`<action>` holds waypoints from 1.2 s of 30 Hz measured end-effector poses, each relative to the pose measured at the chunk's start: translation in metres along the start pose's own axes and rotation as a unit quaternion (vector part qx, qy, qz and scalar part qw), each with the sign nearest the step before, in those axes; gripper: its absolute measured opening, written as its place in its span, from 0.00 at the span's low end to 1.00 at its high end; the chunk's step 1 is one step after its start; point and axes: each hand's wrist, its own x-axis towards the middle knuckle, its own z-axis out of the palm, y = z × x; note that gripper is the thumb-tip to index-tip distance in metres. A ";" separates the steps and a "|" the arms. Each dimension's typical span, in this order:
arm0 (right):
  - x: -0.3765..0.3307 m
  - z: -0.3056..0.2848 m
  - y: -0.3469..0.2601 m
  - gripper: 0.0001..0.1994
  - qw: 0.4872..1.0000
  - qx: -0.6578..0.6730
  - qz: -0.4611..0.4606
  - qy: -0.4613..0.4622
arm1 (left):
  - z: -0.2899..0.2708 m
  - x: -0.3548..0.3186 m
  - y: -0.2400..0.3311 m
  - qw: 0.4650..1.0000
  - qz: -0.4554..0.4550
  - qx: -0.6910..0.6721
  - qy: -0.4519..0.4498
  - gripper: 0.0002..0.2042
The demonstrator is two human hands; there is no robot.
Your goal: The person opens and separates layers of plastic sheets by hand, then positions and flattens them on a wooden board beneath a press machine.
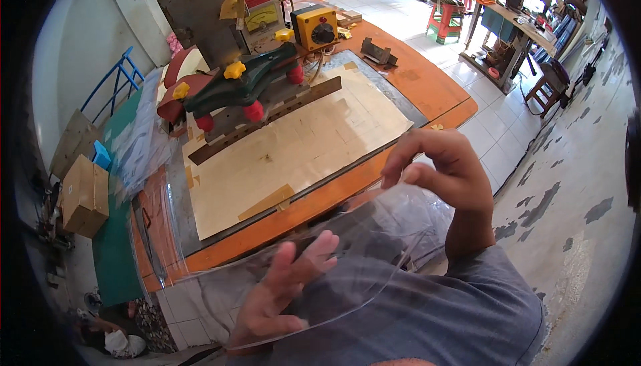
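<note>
A clear plastic sheet (360, 246) hangs in front of me, curved and slightly creased, between the machine table and my body. My right hand (444, 169) is raised at the table's front edge, thumb and fingers pinching the sheet's upper right corner. Lower and to the left, my left hand (284, 296) has its fingers spread and its thumb apart. It is against or behind the sheet; which of the two I cannot tell. Beyond the hands, a beige board (300, 159) lies flat on the machine's metal bed, below a long metal bar (267, 122).
A press with a green cast frame (247, 82), yellow knobs and red insulators stands over the board. A yellow control box (315, 29) sits behind. Orange tabletop (427, 79) surrounds the bed. More clear sheets (137, 152) and a cardboard box (85, 196) are left. Another person (123, 342) is lower left.
</note>
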 end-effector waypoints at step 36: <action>-0.010 0.049 0.032 0.05 0.981 0.124 -0.134 0.061 | 0.009 0.021 0.004 0.998 -0.056 0.026 0.018 0.41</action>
